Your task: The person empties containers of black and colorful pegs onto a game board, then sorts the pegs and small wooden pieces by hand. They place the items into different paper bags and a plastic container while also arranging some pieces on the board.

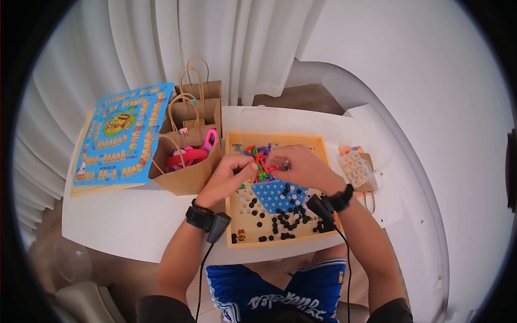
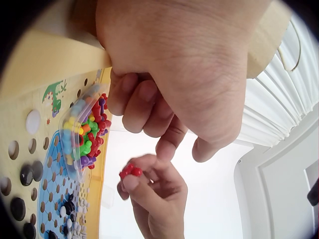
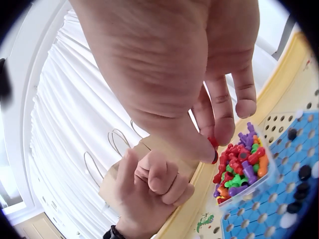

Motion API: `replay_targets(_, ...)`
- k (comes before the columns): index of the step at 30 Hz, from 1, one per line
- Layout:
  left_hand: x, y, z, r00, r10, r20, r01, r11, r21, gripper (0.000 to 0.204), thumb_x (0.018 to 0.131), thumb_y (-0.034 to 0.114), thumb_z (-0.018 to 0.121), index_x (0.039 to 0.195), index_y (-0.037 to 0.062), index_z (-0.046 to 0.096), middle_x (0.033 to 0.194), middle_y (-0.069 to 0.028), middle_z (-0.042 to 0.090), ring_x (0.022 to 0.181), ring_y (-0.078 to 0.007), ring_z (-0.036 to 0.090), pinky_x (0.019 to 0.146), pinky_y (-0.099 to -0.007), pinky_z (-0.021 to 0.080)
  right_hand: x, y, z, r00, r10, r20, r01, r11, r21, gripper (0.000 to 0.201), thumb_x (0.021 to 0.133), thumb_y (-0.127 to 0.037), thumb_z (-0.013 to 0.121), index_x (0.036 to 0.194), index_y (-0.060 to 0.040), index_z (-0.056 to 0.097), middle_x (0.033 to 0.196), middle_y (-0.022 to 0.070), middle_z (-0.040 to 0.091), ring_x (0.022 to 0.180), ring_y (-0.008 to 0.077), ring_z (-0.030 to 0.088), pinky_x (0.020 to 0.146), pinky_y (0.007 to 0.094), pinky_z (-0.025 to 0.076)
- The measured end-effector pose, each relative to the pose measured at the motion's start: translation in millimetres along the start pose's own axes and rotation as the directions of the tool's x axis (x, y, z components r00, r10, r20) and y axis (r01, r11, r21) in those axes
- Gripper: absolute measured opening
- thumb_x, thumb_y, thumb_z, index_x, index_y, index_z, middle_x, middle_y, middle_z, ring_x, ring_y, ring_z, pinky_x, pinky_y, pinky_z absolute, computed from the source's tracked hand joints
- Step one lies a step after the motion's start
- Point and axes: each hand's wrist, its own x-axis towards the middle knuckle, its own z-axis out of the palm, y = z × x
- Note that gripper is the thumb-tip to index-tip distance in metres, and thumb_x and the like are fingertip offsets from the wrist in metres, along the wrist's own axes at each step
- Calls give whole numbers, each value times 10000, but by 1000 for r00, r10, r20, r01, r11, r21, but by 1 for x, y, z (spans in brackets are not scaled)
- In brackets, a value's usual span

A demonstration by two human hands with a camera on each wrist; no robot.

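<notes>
On the worktop (image 1: 107, 226), the largest mishap we would fear is around the wooden tray (image 1: 247, 220): a wrist or trailing cable could catch the clear tub (image 3: 255, 187) standing inside its far half and spill the heap. Less grave, the right hand (image 1: 293, 167), above the tray, has its fingers pinching a red peg (image 2: 130, 172) by their tips, so a loose pinch or a nudge from the left hand (image 1: 231, 175) could drop it among the discs. The left fingers are curled inward, holding nothing we can see. Counting downward, we find one worktop, one blue game board (image 1: 121, 126) left of the tray, one tray, at least three paper bags (image 1: 194, 180) between those two, two hands, one tub, and one red peg pinched, as far as we can tell. The tub's heaped pegs (image 3: 241, 164) and the tray's black discs (image 3: 305, 173) and white discs (image 2: 33, 122) overlap too much for us to count.
</notes>
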Motion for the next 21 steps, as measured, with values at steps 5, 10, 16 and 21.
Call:
replay_targets(5, 0, 8, 3, 999, -33, -22, 33, 999, -22, 419, 1066, 283, 576, 740, 20, 596, 678, 27, 546, 647, -52, 444, 589, -253, 335, 13, 0, 8, 999, 24, -45, -27, 997, -70, 185, 866, -107, 749, 1025, -24, 707, 914, 125, 711, 786, 235, 682, 730, 353, 550)
replay_targets(10, -1, 7, 2, 999, -38, -22, 37, 999, -22, 384, 1052, 253, 587, 750, 15, 599, 685, 33, 543, 641, -42, 427, 581, -249, 324, -32, 1, -17, 986, 124, -109, -136, 985, -102, 179, 861, -100, 741, 1021, -24, 713, 962, 132, 720, 810, 248, 687, 741, 376, 554)
replay_targets(16, 0, 6, 2, 998, -58, -23, 57, 998, -27, 338, 1026, 205, 586, 751, 9, 603, 691, 37, 555, 639, -30, 423, 575, -242, 317, -112, 9, -49, 949, 314, 18, -296, 911, -287, 179, 847, -45, 751, 1025, -54, 734, 980, 67, 724, 852, 200, 680, 749, 321, 546)
replay_targets(21, 0, 5, 3, 999, -26, -23, 26, 999, -22, 393, 1056, 258, 585, 739, 26, 591, 677, 42, 540, 624, -36, 402, 568, -247, 303, -142, -4, -41, 952, 281, 120, -185, 841, -508, 208, 782, -38, 790, 979, -79, 737, 919, 75, 724, 972, 290, 666, 866, 408, 539)
